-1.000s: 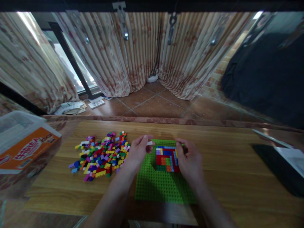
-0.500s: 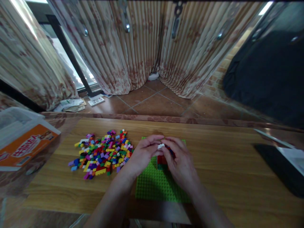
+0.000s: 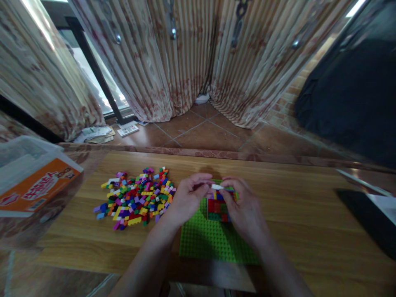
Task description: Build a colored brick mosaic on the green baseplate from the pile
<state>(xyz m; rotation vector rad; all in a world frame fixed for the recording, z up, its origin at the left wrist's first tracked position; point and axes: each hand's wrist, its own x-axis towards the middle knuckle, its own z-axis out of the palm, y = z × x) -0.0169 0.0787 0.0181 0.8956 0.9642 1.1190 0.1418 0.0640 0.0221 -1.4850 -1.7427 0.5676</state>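
Observation:
A small white toy brick (image 3: pixel 217 187) sits between the fingertips of my right hand (image 3: pixel 246 206), which pinches it from the right. Just to its left, my left hand (image 3: pixel 188 198) has thumb and fingers drawn together; whether they grip anything is too small to make out. Below both hands stands a block of joined bricks (image 3: pixel 218 208), red, green, blue and other colours, on a green studded baseplate (image 3: pixel 213 243). My right hand covers part of that block.
A loose heap of coloured bricks (image 3: pixel 136 198) lies on the wooden table (image 3: pixel 293 214), left of the baseplate. At the far left is a clear plastic box with an orange label (image 3: pixel 40 185). A black flat object (image 3: pixel 365 218) lies at the right.
My hands have moved slightly apart at the fingertips, and more of the brick block shows beneath them. The white brick now lies nearer my right fingers. The whole view has shifted a little.

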